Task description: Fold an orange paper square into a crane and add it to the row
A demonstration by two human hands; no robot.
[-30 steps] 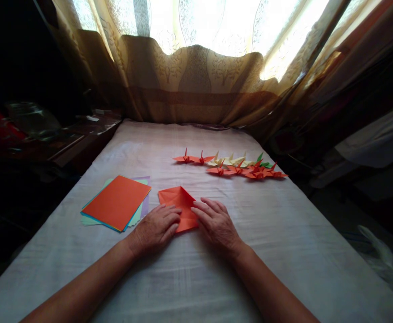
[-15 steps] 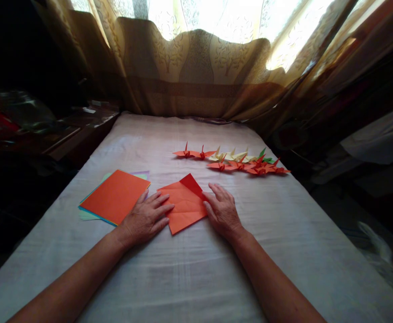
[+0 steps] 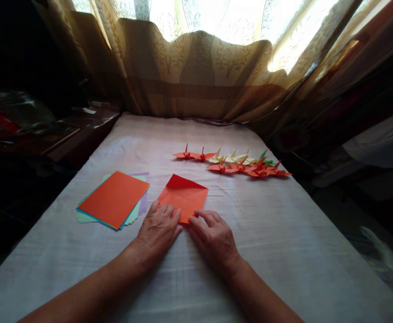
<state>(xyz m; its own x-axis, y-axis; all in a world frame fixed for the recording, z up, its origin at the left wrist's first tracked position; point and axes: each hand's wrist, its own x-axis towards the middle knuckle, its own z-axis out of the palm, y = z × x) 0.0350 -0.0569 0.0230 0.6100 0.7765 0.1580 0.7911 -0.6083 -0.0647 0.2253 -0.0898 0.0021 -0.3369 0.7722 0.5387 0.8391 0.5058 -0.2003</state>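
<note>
Both our hands lie flat, fingers spread: left hand and right hand press the near corner of the orange paper, which lies just beyond them on the desk.

The folded orange sheet is matt paper, creased; the worktop wears pale woven cloth, and the curtain is patterned fabric.

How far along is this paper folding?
Done: a row of finished cranes lies farther back on the table. In hand: the left hand and right hand press the near corner of an orange sheet, barely folded. Left: the paper stack.
</note>
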